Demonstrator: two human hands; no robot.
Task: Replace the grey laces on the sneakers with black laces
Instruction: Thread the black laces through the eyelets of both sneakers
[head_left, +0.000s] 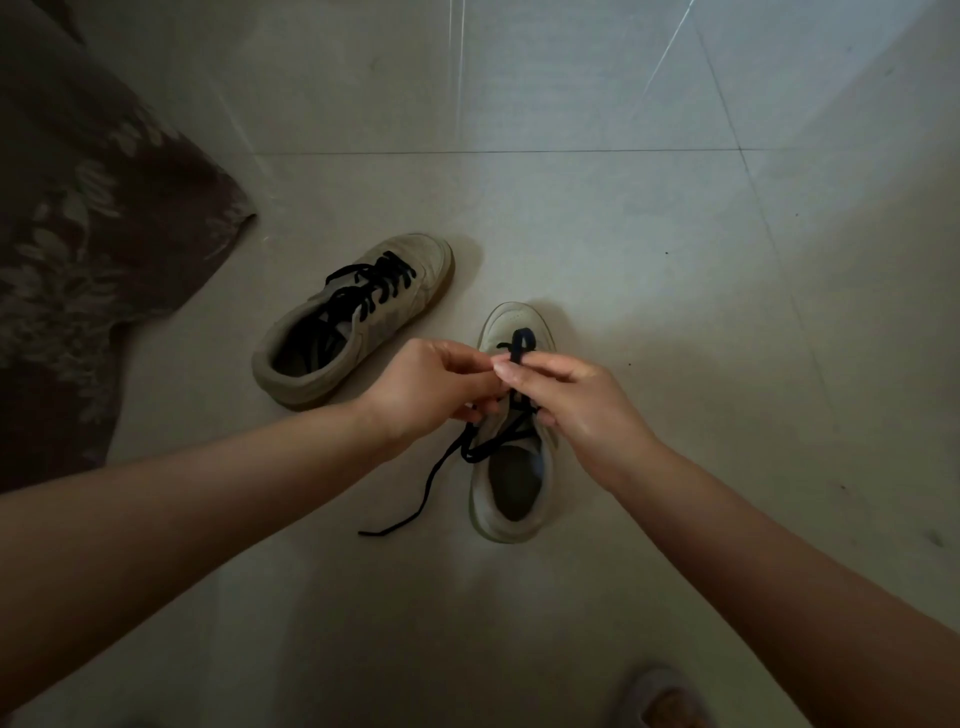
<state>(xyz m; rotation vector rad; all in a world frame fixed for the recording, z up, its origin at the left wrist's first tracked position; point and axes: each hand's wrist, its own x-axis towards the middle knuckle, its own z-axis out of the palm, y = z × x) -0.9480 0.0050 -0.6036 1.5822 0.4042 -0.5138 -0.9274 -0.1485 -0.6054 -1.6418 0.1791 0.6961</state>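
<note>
We see the right hand (576, 402) curled over the middle of the nearer sneaker (514, 457), its thumb and forefinger pinching a strand of the black lace (519, 345) that rises in a small loop above the fingertips, over the toe end of the shoe. The left hand (436, 382) meets it from the left, fingers bent, its fingertips closing on the same lace just beside the right thumb; lower fingers of both hands rest against the eyelet area, which they largely hide, so we cannot tell how many eyelets are threaded. Below the hands, the lace crosses the tongue near the shoe's opening, and one loose end (410, 512) trails off to the left and toward us, lying on the tiled floor (675, 234) with its tip well clear of the shoe. This sneaker stands upright, toe pointing away from us, heel nearest.

To the left and a little farther away lies the second sneaker (353, 322), angled with its toe to the far right, already carrying black laces (371, 283) across its eyelets. A dark patterned fabric (83, 249) fills the far left. At the near right edge, a blurred foot in a slipper (660, 699) shows.
</note>
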